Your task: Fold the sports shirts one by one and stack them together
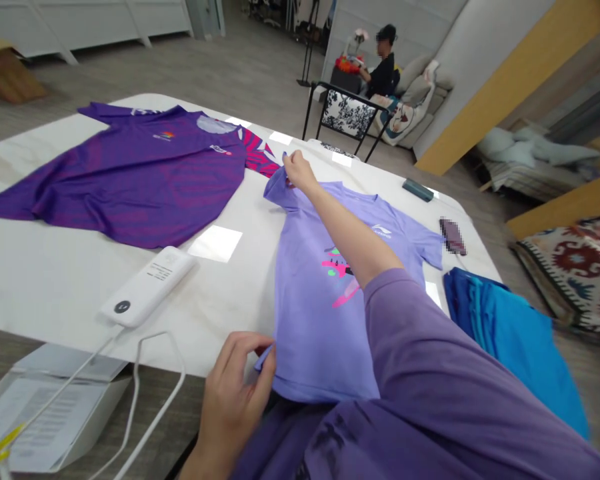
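Note:
A lavender T-shirt with a pink print lies face up on the white table. My right hand reaches across it and pinches the far left sleeve, lifting the cloth a little. My left hand pinches the shirt's near bottom corner at the table's front edge. My purple sleeve covers part of the shirt's right side.
A dark purple jersey lies spread at the far left. A white power bank with cables sits near the front edge. A blue garment hangs off the right side, beside a phone. A person sits on a sofa beyond a chair.

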`<state>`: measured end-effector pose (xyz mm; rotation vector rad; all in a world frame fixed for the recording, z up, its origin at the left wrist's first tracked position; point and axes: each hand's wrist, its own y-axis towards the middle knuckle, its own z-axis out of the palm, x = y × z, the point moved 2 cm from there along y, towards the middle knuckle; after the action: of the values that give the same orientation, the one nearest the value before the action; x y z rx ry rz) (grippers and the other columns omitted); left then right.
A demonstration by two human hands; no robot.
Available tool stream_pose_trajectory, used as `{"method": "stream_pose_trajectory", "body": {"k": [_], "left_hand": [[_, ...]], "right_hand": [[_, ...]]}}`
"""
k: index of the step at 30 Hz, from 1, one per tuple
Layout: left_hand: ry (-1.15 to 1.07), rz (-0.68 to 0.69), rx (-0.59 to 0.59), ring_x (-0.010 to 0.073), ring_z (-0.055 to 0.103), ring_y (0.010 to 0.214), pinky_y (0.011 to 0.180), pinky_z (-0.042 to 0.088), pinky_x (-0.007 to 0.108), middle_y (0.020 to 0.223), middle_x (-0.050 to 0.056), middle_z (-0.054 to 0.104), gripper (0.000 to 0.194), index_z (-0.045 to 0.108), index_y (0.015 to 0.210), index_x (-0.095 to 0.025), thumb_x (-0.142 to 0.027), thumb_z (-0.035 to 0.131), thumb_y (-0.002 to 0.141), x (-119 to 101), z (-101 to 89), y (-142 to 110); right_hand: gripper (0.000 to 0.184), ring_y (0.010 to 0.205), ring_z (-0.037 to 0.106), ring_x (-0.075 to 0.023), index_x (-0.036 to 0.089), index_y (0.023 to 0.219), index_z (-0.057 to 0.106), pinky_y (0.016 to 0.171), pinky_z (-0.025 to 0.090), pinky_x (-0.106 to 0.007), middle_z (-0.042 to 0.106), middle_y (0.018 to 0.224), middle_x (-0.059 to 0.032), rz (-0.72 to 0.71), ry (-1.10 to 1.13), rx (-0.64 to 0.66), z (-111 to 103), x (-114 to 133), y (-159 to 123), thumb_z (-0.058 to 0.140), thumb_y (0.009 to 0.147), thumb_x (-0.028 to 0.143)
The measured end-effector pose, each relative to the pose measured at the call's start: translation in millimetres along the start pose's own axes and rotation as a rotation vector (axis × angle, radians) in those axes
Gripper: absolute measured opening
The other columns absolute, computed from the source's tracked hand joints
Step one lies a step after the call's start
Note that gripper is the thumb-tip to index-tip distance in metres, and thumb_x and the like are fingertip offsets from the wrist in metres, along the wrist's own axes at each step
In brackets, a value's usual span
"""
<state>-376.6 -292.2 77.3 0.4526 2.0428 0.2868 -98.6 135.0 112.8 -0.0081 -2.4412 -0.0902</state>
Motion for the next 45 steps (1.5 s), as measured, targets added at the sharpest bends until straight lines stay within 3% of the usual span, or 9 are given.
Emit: {"method": "stream_pose_trajectory", "body": {"k": [10,17,20,24,29,32,35,38,45], "left_hand": [[-0.135,0.490,0.263,0.0189,0.074,0.086,0.077,0.063,0.036,0.096,0.003,0.077,0.031,0.072,0.121,-0.027,-0.004,0.073,0.101,-85.3,60.9,-4.3],[-0.039,0.451,0.753,0.0261,0.081,0.098,0.084,0.066,0.047,0.111,0.008,0.084,0.023,0.077,0.126,-0.027,-0.035,0.083,0.104,-92.3,120.9,-18.1],[0.063,0.395,0.667,0.0280,0.080,0.118,0.102,0.067,0.049,0.128,0.011,0.083,0.025,0.077,0.135,-0.027,-0.035,0.070,0.112,-77.0,137.5,-3.5],[0.258,0.401,0.558,0.0315,0.058,0.162,0.133,0.052,0.054,0.168,0.012,0.067,0.046,0.065,0.162,-0.026,-0.033,0.056,0.118,-46.8,152.9,18.6],[0.459,0.455,0.590,0.0346,0.038,0.177,0.144,0.039,0.059,0.188,0.009,0.041,0.072,0.043,0.182,-0.026,-0.047,0.060,0.116,-21.7,157.4,16.6],[0.512,0.488,0.594,0.0354,0.035,0.178,0.145,0.038,0.060,0.191,0.009,0.033,0.078,0.035,0.186,-0.024,-0.052,0.059,0.116,-19.1,153.7,7.1],[0.521,0.498,0.582,0.0366,0.035,0.178,0.143,0.040,0.061,0.192,0.010,0.032,0.085,0.029,0.188,-0.023,-0.054,0.060,0.115,-21.1,149.6,1.6],[0.492,0.493,0.569,0.0371,0.038,0.176,0.142,0.042,0.060,0.190,0.010,0.035,0.090,0.025,0.189,-0.025,-0.056,0.063,0.113,-23.2,147.0,0.4],[0.497,0.447,0.574,0.0347,0.040,0.175,0.133,0.055,0.063,0.189,0.004,0.039,0.093,0.018,0.190,-0.031,-0.053,0.062,0.112,-21.3,138.0,-2.3]], "right_hand": [[0.057,0.095,0.079,-0.0282,0.034,0.137,0.045,0.084,0.072,-0.052,0.070,0.121,-0.0069,0.277,0.491,-0.394,-183.6,-145.8,-103.2,0.040,0.107,0.082],[0.041,0.110,0.078,-0.0343,0.027,0.138,0.050,0.094,0.071,-0.057,0.073,0.125,-0.0153,0.594,0.322,-0.439,-201.7,-267.9,-221.4,0.050,0.106,0.053],[0.047,0.133,0.070,-0.0408,0.019,0.141,0.057,0.119,0.059,-0.060,0.071,0.137,-0.0257,0.547,-0.059,-0.459,-196.4,-286.6,-240.2,0.056,0.103,0.046],[0.073,0.148,0.062,-0.0440,0.013,0.157,0.053,0.127,0.050,-0.058,0.057,0.160,-0.0309,0.536,-0.249,-0.396,-191.3,-284.2,-225.1,0.063,0.103,0.060],[0.125,0.166,0.039,-0.0539,0.019,0.174,0.046,0.135,0.037,-0.065,0.036,0.179,-0.0293,0.461,-0.472,0.062,-197.3,-280.1,-219.4,0.096,0.076,0.078],[0.118,0.167,0.035,-0.0552,0.028,0.176,0.048,0.135,0.034,-0.072,0.034,0.185,-0.0224,0.354,-0.550,0.192,-203.8,-280.5,-226.4,0.100,0.077,0.066],[0.086,0.164,0.042,-0.0500,0.028,0.170,0.058,0.134,0.036,-0.071,0.047,0.179,-0.0188,0.246,-0.523,0.056,-199.4,-269.4,-205.7,0.086,0.095,0.060],[0.050,0.150,0.059,-0.0400,0.023,0.150,0.075,0.131,0.045,-0.060,0.068,0.159,-0.0170,0.193,-0.394,-0.085,-177.0,-248.3,-152.7,0.058,0.115,0.055],[0.050,0.143,0.067,-0.0406,0.018,0.122,0.080,0.131,0.039,-0.068,0.078,0.145,-0.0182,0.423,-0.284,-0.054,-122.1,-224.2,-37.5,0.073,0.106,0.066]]}}
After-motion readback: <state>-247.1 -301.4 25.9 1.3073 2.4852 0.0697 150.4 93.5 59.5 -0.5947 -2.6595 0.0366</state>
